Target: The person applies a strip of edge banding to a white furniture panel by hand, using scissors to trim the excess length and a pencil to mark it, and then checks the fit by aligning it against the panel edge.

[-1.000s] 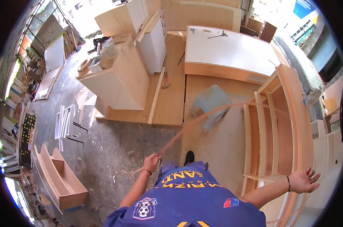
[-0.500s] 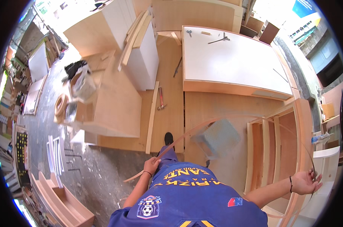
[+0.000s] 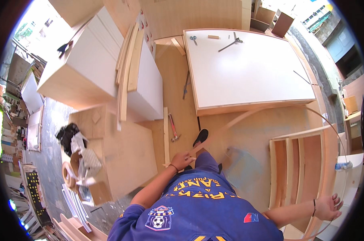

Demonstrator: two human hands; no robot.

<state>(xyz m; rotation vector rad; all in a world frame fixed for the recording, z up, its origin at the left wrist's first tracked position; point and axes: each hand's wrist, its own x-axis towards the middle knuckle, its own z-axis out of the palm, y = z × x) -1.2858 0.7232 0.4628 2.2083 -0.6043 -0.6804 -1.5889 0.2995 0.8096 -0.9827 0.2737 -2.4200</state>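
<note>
A long, thin wood-coloured edging strip [image 3: 246, 115] bends in a wide arc from my left hand round to my right side. My left hand [image 3: 182, 160] is closed on the strip, in front of my body by my thigh. Off to the right, my right hand [image 3: 328, 207] has its palm turned up and its fingers loosely curled and apart. The strip curves close past those fingertips; whether it touches them is hard to see. Beneath the arc lies a wooden panel, with a blurred bluish block [image 3: 243, 166] on it.
A white-topped cabinet [image 3: 246, 72] lies ahead, carrying scissors [image 3: 193, 39] and a clamp-like tool [image 3: 232, 41]. A hammer [image 3: 174, 128] and a wooden batten [image 3: 166, 136] lie on the panel. Wooden boxes [image 3: 129, 148] stand left, one with a tape roll [image 3: 68, 175]. A slatted frame [image 3: 296, 168] is right.
My view has shifted and my body has moved forward and left. Both hands have travelled with me, the left still gripping the strip. My foot is further along the panel.
</note>
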